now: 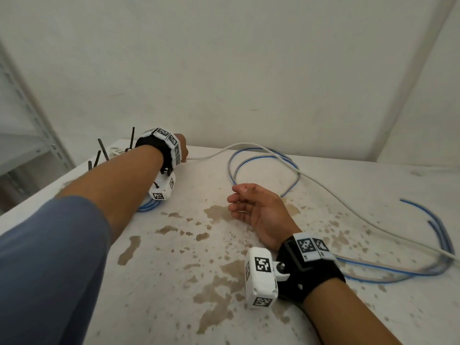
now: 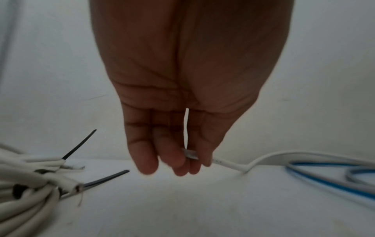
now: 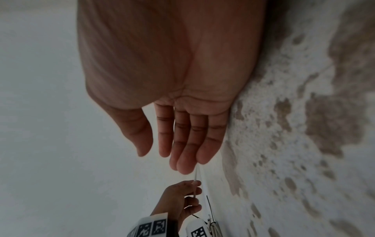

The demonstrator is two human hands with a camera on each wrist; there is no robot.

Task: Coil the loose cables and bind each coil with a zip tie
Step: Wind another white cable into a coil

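- Fingers of your left hand (image 2: 178, 136) pinch the plug end of the white cable (image 1: 251, 145), which trails loose across the stained table (image 1: 174, 257).
- Your right hand (image 1: 258, 210) rests relaxed, fingers spread, holding nothing.

Counts on your table (image 1: 249, 319)

You have one loose white cable (image 1: 323, 188), one loose blue cable (image 1: 263, 158), one tied white coil (image 2: 24, 184), four black zip-tie tails (image 1: 103, 150) standing up, and two hands in view.

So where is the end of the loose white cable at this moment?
The white cable's end is pinched in the left hand at the far left of the table, beside the tied white coil.
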